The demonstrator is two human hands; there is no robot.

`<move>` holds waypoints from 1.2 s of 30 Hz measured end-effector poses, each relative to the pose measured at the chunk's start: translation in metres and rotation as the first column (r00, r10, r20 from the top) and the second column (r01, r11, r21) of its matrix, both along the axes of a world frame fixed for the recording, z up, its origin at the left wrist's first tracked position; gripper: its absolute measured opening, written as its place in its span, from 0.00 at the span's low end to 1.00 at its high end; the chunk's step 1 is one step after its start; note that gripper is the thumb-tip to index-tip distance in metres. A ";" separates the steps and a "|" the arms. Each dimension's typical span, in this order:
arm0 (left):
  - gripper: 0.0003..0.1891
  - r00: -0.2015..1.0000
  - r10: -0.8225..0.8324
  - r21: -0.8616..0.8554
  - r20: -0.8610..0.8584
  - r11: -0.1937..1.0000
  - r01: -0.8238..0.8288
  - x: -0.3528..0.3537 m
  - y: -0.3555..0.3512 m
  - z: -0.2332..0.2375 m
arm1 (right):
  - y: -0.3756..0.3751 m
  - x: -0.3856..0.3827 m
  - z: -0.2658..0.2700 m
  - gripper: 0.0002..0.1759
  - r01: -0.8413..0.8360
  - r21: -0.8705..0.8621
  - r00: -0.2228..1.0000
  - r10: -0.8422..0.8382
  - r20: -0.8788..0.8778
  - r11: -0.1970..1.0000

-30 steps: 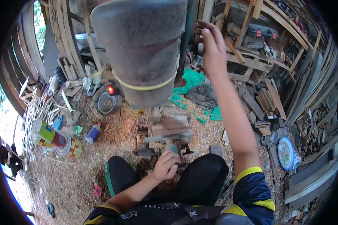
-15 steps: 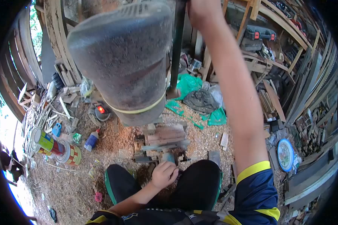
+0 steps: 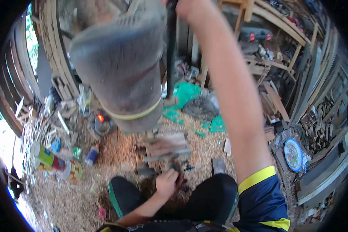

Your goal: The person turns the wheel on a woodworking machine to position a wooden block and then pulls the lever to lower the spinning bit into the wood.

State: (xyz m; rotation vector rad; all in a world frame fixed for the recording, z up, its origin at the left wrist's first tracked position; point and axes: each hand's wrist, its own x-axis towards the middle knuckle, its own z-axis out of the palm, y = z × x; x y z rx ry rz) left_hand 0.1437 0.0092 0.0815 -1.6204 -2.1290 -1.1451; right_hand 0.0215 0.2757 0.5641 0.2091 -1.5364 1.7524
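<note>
A big, dusty dark-grey machine head (image 3: 120,73) with a yellow band round its lower part fills the upper middle of the head view. My raised right hand (image 3: 187,9), partly cut off by the top edge, is closed round a black handle (image 3: 171,5) beside it. Below the machine, a wooden block (image 3: 166,145) lies on a clamp-like fixture (image 3: 147,170) near the floor. My left hand (image 3: 167,183) is at the near side of this fixture, between my knees. Its fingers are curled, and what they grip is hidden.
Wood shavings cover the floor. Paint cans (image 3: 46,152), a blue bottle (image 3: 92,155) and a red-lit object (image 3: 101,118) are to the left. Green plastic (image 3: 186,94) lies behind the fixture. A blue-rimmed dish (image 3: 293,155) and stacked wood (image 3: 317,125) are on the right.
The view has shifted, so the machine and my right arm appear farther left. My left hand has turned slightly, with its fingers curled more beside the fixture. My right hand keeps its grip.
</note>
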 end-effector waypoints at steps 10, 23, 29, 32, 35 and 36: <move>0.15 0.995 0.012 -0.151 0.099 0.989 0.003 0.006 -0.001 0.015 | -0.016 0.006 -0.004 0.22 0.022 -0.049 0.997 -0.026 -0.071 0.999; 0.18 0.972 -0.099 -0.340 0.214 0.925 0.169 -0.004 0.003 0.037 | -0.031 0.013 0.011 0.21 0.138 -0.149 0.989 -0.129 0.070 0.979; 0.14 0.958 -0.171 -0.416 0.229 0.873 0.255 -0.002 0.009 0.046 | -0.027 0.010 0.012 0.22 0.127 -0.159 0.991 -0.118 0.066 0.979; 0.15 0.960 -0.274 -0.390 0.049 0.880 0.271 -0.001 0.022 0.052 | -0.020 0.009 0.012 0.21 0.101 -0.125 0.995 -0.097 0.040 0.987; 0.17 0.940 -0.337 -0.508 0.051 0.802 0.315 -0.006 0.025 0.042 | -0.022 0.011 0.019 0.20 0.066 -0.158 0.997 -0.058 0.056 0.985; 0.17 0.925 -0.380 -0.530 0.009 0.783 0.327 -0.007 0.025 0.040 | -0.023 0.013 0.021 0.20 0.052 -0.204 0.996 -0.035 0.085 0.978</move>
